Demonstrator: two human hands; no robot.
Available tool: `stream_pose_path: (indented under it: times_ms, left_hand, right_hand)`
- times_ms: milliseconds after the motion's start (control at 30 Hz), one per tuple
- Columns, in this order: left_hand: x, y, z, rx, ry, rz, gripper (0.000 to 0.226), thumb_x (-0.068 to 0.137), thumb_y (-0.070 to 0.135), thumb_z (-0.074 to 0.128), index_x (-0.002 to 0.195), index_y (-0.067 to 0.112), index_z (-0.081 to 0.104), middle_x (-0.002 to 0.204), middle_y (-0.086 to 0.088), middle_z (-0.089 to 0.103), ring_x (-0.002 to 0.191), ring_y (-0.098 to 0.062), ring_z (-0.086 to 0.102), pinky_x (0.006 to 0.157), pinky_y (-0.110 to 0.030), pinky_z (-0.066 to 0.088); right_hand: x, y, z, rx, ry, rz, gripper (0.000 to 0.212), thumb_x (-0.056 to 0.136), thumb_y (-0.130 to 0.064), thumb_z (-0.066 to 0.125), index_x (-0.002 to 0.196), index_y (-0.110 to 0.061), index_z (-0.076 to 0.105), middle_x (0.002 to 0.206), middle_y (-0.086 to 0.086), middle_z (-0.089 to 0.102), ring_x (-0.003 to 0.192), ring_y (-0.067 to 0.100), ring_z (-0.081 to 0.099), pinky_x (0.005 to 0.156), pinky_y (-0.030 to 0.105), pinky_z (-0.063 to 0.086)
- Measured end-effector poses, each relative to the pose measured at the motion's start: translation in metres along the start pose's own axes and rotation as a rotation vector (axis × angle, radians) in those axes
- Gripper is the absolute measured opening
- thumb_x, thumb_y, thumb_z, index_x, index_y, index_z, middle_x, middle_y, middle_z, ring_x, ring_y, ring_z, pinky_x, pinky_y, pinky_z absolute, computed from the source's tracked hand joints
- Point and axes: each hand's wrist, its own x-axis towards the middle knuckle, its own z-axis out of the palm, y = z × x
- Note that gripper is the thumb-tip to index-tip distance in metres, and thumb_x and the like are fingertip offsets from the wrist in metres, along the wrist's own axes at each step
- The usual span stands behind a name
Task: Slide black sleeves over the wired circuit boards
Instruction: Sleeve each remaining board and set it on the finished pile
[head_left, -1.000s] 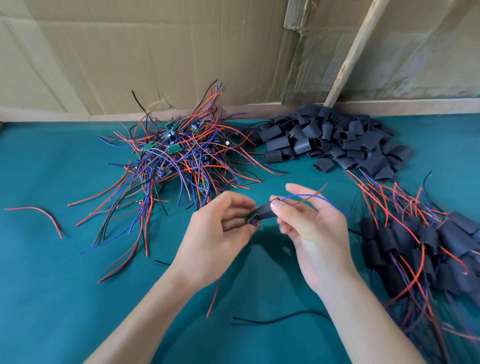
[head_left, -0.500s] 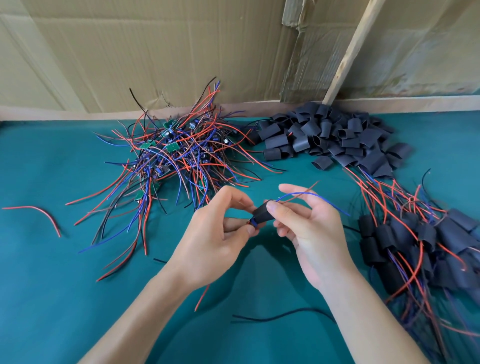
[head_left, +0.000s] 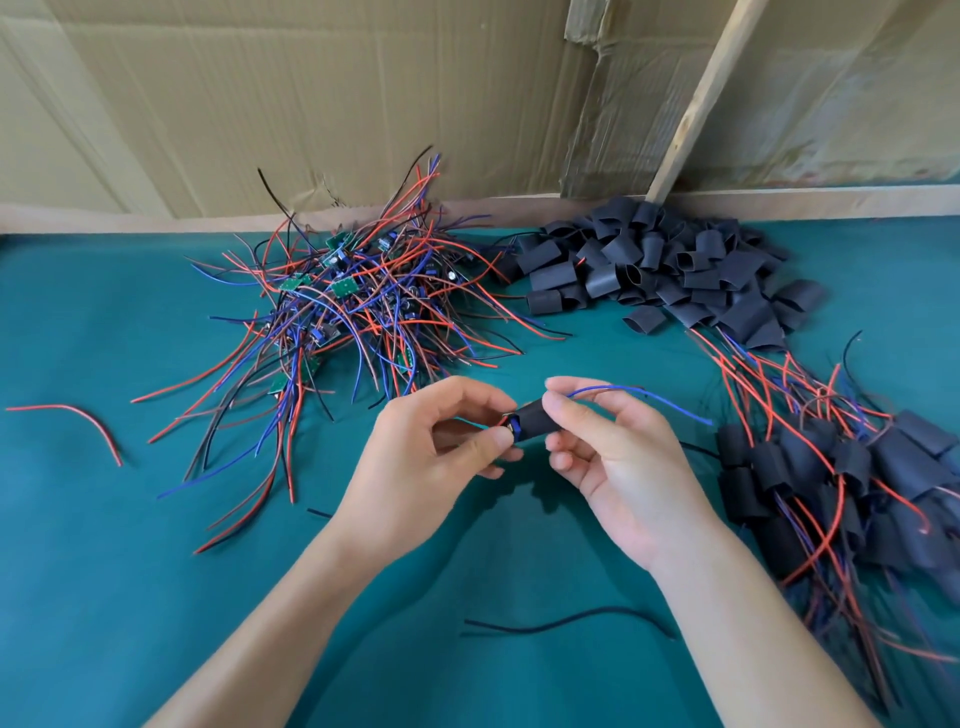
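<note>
Two bare forearms enter from bottom edge, no sleeves in view. Left hand (head_left: 421, 467): no ring, no watch, no glove. Nails short, unpainted; thumbnail plainly visible, trimmed close. Right hand (head_left: 618, 467): also bare, no jewellery, no wristband. Fingers slim; nails short, unpainted. Wrists uncovered on both sides, no strap, no bracelet. Left forearm smooth, without markings, running down to lower left. Right forearm the same, running to lower right. Nothing worn anywhere on visible parts; elbows cut off by frame.
</note>
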Motion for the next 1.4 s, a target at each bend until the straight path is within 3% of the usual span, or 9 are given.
stream_pose_path:
  times_ms: [200, 400, 533, 700, 867, 1033, 1167, 1267, 1400]
  left_hand:
    - [0.001, 0.001, -0.002, -0.036, 0.047, -0.028, 0.015, 0.088, 0.002, 0.075, 0.096, 0.015, 0.072, 0.085, -0.003, 0.076, 0.070, -0.018, 0.075, 0.063, -0.019, 0.054]
    - [0.002, 0.004, -0.005, -0.169, 0.028, -0.114, 0.022, 0.076, 0.017, 0.078, 0.094, 0.008, 0.072, 0.082, -0.006, 0.074, 0.072, -0.018, 0.072, 0.070, -0.026, 0.058]
    - [0.002, 0.004, -0.004, -0.173, 0.024, -0.129, 0.020, 0.076, 0.014, 0.076, 0.094, 0.007, 0.072, 0.082, -0.007, 0.074, 0.074, -0.019, 0.073, 0.071, -0.026, 0.059]
    - [0.002, 0.004, -0.005, -0.156, 0.007, -0.125, 0.011, 0.084, 0.002, 0.073, 0.094, 0.007, 0.072, 0.083, -0.007, 0.075, 0.075, -0.021, 0.074, 0.071, -0.026, 0.060]
    - [0.001, 0.005, -0.005, -0.114, 0.003, -0.118, 0.008, 0.085, 0.000, 0.073, 0.091, 0.006, 0.071, 0.077, -0.007, 0.075, 0.073, -0.022, 0.074, 0.067, -0.025, 0.058]
    - [0.001, 0.005, -0.004, -0.058, 0.034, -0.108, 0.011, 0.086, -0.003, 0.073, 0.088, 0.008, 0.070, 0.076, -0.008, 0.074, 0.070, -0.022, 0.075, 0.064, -0.023, 0.057]
    - [0.000, 0.003, -0.002, 0.020, 0.065, -0.045, 0.013, 0.087, -0.002, 0.075, 0.088, 0.010, 0.070, 0.078, -0.005, 0.076, 0.068, -0.020, 0.075, 0.063, -0.021, 0.055]
    - [-0.001, 0.000, -0.003, 0.153, 0.075, 0.014, 0.016, 0.088, 0.000, 0.075, 0.088, 0.014, 0.067, 0.080, -0.001, 0.075, 0.069, -0.020, 0.076, 0.066, -0.028, 0.058]
    - [-0.001, -0.003, -0.001, 0.205, 0.067, 0.015, 0.014, 0.086, 0.007, 0.076, 0.086, 0.017, 0.066, 0.078, -0.002, 0.073, 0.069, -0.023, 0.075, 0.069, -0.040, 0.060]
  right_hand:
    - [-0.004, 0.002, 0.005, -0.015, -0.024, 0.011, 0.028, 0.068, -0.022, 0.082, 0.092, -0.010, 0.075, 0.081, 0.010, 0.074, 0.060, 0.017, 0.068, 0.053, 0.022, 0.054]
    - [-0.007, 0.003, 0.011, -0.004, -0.014, 0.008, 0.017, 0.080, -0.019, 0.078, 0.090, -0.009, 0.068, 0.079, 0.013, 0.073, 0.060, 0.019, 0.068, 0.055, 0.023, 0.056]
    - [-0.007, 0.002, 0.011, 0.014, 0.018, 0.034, 0.004, 0.092, -0.010, 0.071, 0.093, -0.006, 0.072, 0.078, 0.014, 0.073, 0.060, 0.018, 0.068, 0.055, 0.023, 0.056]
    - [-0.005, 0.000, 0.008, 0.006, 0.047, 0.058, 0.007, 0.092, -0.004, 0.068, 0.092, -0.004, 0.076, 0.082, 0.014, 0.073, 0.058, 0.016, 0.066, 0.052, 0.022, 0.054]
    - [-0.003, -0.004, 0.004, -0.014, 0.025, 0.075, 0.015, 0.090, 0.001, 0.067, 0.086, -0.005, 0.080, 0.098, 0.027, 0.074, 0.058, 0.016, 0.063, 0.051, 0.021, 0.051]
    - [-0.002, -0.006, 0.000, -0.015, -0.016, 0.100, 0.021, 0.090, 0.002, 0.066, 0.084, -0.008, 0.083, 0.100, 0.022, 0.076, 0.059, 0.013, 0.063, 0.051, 0.019, 0.050]
    - [-0.003, -0.004, 0.001, 0.010, -0.031, 0.096, 0.010, 0.084, -0.004, 0.074, 0.087, -0.007, 0.083, 0.092, 0.016, 0.076, 0.062, 0.014, 0.066, 0.053, 0.020, 0.052]
    - [-0.004, 0.002, 0.005, 0.013, -0.047, 0.113, 0.019, 0.075, -0.013, 0.078, 0.093, -0.004, 0.080, 0.083, 0.011, 0.074, 0.062, 0.014, 0.068, 0.053, 0.020, 0.053]
    - [-0.004, 0.004, 0.008, 0.009, -0.035, 0.122, 0.012, 0.084, -0.009, 0.075, 0.095, -0.004, 0.078, 0.080, 0.011, 0.072, 0.060, 0.015, 0.066, 0.052, 0.021, 0.053]
